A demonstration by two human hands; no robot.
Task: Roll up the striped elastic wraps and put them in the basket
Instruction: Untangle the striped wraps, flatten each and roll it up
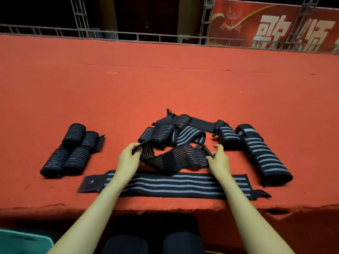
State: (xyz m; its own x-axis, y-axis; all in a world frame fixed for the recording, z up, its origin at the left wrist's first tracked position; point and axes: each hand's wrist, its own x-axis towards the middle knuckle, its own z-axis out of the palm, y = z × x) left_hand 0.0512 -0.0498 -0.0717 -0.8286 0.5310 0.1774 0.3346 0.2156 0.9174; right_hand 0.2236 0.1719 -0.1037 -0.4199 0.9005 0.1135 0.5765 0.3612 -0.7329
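In the head view, a thin-striped wrap (176,158) is held slack between both hands, a little way in from the front edge of the red surface (165,79). One end is pinched by the left hand (128,158) between thumb and fingers; the other end is gripped by the curled fingers of the right hand (218,158).

The task is judged partly done. Four rolled wraps (69,151) are gathered toward the left side, and longer rolls (264,153) lie toward the right side. Not yet rolled are the held wrap, a flat wrap (176,186) laid along the front edge under the forearms, and a loose heap (176,131) just behind the hands.

No basket can be made out. A teal object (23,241) is seen below the front left corner, but what it is cannot be told. Nothing appears to have been put away.

A metal rail (128,36) and a red banner (266,24) stand beyond the back edge.
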